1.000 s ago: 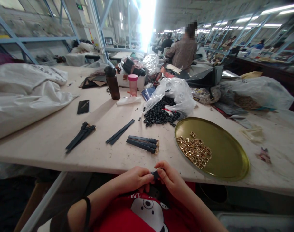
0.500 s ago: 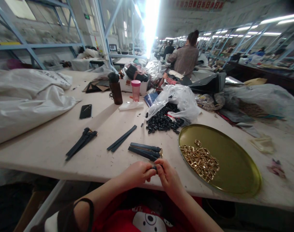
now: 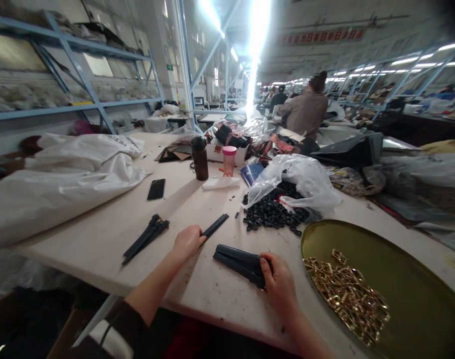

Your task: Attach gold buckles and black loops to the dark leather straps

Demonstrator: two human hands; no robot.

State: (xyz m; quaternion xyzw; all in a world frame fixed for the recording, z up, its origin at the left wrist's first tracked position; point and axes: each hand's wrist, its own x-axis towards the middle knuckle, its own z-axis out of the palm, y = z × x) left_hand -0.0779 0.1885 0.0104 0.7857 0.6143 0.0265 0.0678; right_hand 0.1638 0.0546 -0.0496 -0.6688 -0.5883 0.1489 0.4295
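Note:
My left hand (image 3: 189,241) is closed on the near end of a dark leather strap (image 3: 216,225) lying on the table; its fingertips are partly hidden. To the right, my right hand (image 3: 278,280) has its thumb and fingers round the buckle end of a bundle of dark straps (image 3: 236,260), and that end is mostly covered. Another fan of buckled straps (image 3: 147,237) lies left of my left hand. Gold buckles (image 3: 349,294) are heaped on a round olive-gold tray (image 3: 410,269) beside my right hand. Small black loops (image 3: 268,212) spill from a clear plastic bag (image 3: 298,177).
A phone (image 3: 156,189), a brown bottle (image 3: 200,159) and a pink-lidded cup (image 3: 229,162) stand or lie farther back. A large white sack (image 3: 81,174) covers the left side. A co-worker (image 3: 305,112) is beyond the cluttered far end.
My hands were together at the table edge, holding a small dark piece. They have parted: the left went forward to the loose straps, the right onto the strap bundle. The view has shifted.

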